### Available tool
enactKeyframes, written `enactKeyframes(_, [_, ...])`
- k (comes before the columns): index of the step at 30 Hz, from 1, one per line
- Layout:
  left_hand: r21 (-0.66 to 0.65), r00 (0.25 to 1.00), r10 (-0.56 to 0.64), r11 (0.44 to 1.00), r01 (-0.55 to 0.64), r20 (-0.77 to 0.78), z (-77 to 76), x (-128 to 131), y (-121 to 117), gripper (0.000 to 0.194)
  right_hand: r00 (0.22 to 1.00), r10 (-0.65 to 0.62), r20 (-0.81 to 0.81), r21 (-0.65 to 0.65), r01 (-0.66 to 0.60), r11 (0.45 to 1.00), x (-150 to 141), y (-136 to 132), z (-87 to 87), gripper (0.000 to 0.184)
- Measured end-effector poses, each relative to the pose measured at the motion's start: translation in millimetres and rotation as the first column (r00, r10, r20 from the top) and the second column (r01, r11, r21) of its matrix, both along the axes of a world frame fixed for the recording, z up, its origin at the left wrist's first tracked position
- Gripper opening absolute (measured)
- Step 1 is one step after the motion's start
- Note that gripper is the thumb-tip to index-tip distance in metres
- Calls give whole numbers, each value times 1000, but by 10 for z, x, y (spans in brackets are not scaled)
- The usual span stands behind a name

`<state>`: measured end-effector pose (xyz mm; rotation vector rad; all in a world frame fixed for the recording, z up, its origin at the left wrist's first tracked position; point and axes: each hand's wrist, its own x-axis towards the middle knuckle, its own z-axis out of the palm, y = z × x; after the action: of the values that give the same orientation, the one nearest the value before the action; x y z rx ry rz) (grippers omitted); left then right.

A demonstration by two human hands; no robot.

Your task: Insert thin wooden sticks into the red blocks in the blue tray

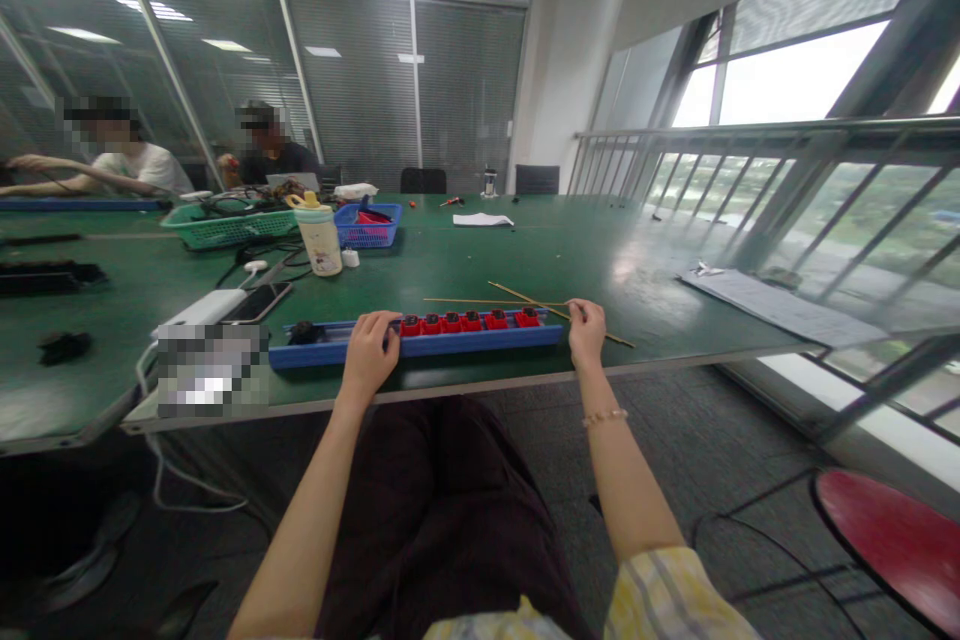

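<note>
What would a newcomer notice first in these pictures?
A long blue plastic tray with a row of red blocks sits at the near edge of the green workbench, under the person's left hand. The right hand pinches thin wooden sticks beside it. A round red stool seat stands at lower right.

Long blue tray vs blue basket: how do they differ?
The long blue tray is low and narrow, while the blue basket is shorter and deeper. The tray sits near the table edge under the left hand; the basket sits farther back. Tray holds red blocks; basket holds a red item. Both are blue, on the green table.
</note>
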<state>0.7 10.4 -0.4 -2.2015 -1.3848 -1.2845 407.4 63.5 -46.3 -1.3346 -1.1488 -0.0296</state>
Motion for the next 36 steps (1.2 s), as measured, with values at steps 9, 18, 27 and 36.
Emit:
enactKeyframes(9, [14,1000,4,1000,-4,-9,6,6,-4,27,999,-32,-6,16,32,999,-10,-26,23,29])
enactKeyframes(18, [27,1000,-5,1000,5,-7,5,7,-3,25,987,-160,3,14,160,987,-68,-109,102,31])
enactKeyframes(27, [12,1000,-4,1000,4,4,14,6,-15,24,965,-245,89,-116,254,960,15,-172,146,34])
enactKeyframes(36, [-10,1000,-3,1000,3,12,3,-11,-5,24,968,-173,183,-502,244,830,505,-278,186,25])
